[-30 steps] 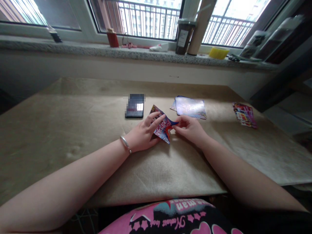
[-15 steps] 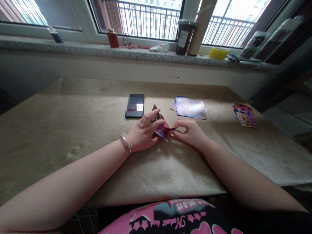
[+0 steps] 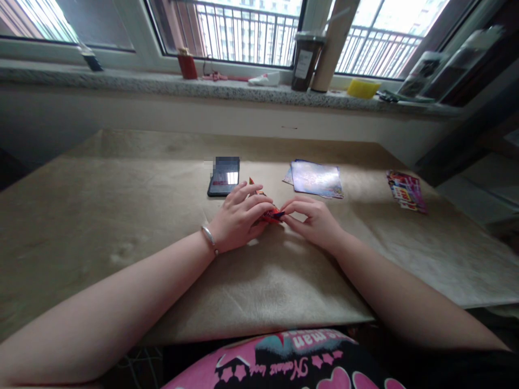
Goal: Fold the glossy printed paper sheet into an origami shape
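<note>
A folded piece of glossy printed paper, mostly red with a dark blue end, is between my two hands just above or on the table. My left hand, with a silver bracelet at the wrist, lies over the paper with bent fingers and hides most of it; one pointed corner sticks out past the fingers. At the paper's right end, the thumb and forefinger of my right hand pinch the dark tip. A black phone lies flat just beyond my left hand.
Beyond my right hand lies a small stack of shiny printed sheets. Several colourful cards or packets rest toward the table's right side. The stone windowsill carries a lidded dark cup, a red container and a yellow object.
My left hand has closed further over the paper, which now shows less of its printed face. My right hand has shifted slightly left, still pinching the paper's end.
</note>
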A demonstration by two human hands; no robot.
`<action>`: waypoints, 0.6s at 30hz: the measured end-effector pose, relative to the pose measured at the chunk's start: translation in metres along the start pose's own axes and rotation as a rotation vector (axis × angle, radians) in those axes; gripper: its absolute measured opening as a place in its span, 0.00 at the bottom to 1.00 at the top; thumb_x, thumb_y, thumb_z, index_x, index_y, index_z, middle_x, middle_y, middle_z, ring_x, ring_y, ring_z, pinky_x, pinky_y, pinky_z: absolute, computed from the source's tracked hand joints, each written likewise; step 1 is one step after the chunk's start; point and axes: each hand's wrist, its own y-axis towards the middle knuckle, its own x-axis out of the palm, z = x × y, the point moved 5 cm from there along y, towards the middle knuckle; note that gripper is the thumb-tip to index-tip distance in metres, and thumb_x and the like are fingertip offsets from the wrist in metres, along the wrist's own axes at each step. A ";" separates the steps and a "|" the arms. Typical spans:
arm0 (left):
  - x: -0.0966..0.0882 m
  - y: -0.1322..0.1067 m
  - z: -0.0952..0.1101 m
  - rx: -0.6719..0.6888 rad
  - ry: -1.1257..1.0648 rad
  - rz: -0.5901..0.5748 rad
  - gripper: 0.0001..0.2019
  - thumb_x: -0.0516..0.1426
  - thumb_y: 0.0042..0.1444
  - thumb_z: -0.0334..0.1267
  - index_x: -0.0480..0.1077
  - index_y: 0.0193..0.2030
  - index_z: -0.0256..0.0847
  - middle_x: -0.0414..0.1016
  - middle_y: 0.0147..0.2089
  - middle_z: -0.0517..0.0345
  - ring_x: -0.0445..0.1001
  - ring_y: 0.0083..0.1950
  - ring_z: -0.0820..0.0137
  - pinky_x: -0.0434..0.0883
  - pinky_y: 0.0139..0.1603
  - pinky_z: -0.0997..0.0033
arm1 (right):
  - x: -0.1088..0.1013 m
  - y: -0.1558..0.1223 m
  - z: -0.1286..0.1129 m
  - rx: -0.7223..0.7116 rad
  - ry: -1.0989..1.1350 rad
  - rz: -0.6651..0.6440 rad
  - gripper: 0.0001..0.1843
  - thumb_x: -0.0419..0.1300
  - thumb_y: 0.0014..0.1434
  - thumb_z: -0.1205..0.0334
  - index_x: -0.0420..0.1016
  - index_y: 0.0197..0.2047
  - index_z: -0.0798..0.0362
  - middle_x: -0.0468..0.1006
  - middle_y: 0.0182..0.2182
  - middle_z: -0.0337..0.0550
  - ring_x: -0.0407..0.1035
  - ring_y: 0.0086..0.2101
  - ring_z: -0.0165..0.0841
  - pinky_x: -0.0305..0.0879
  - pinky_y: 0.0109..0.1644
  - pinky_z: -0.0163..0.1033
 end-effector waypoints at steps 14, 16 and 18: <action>0.000 0.001 -0.009 -0.057 -0.249 0.073 0.05 0.56 0.58 0.36 0.73 0.38 0.42 0.76 0.39 0.56 0.72 0.47 0.69 0.63 0.59 0.57 | 0.000 -0.001 -0.011 -0.058 -0.004 -0.007 0.09 0.53 0.62 0.63 0.74 0.36 0.50 0.78 0.34 0.44 0.71 0.36 0.32 0.68 0.42 0.39; -0.001 0.002 -0.009 -0.060 -0.304 0.110 0.05 0.56 0.59 0.36 0.74 0.37 0.41 0.76 0.37 0.55 0.72 0.43 0.69 0.67 0.53 0.61 | 0.000 -0.002 -0.011 -0.063 0.005 0.000 0.08 0.53 0.63 0.63 0.75 0.37 0.50 0.78 0.35 0.44 0.72 0.36 0.32 0.68 0.43 0.39; -0.003 0.003 -0.011 -0.072 -0.354 0.148 0.05 0.57 0.59 0.36 0.74 0.37 0.40 0.75 0.36 0.55 0.72 0.40 0.70 0.70 0.46 0.65 | 0.000 -0.002 -0.011 -0.070 0.008 0.015 0.06 0.56 0.61 0.62 0.75 0.38 0.50 0.78 0.35 0.44 0.72 0.37 0.32 0.68 0.43 0.39</action>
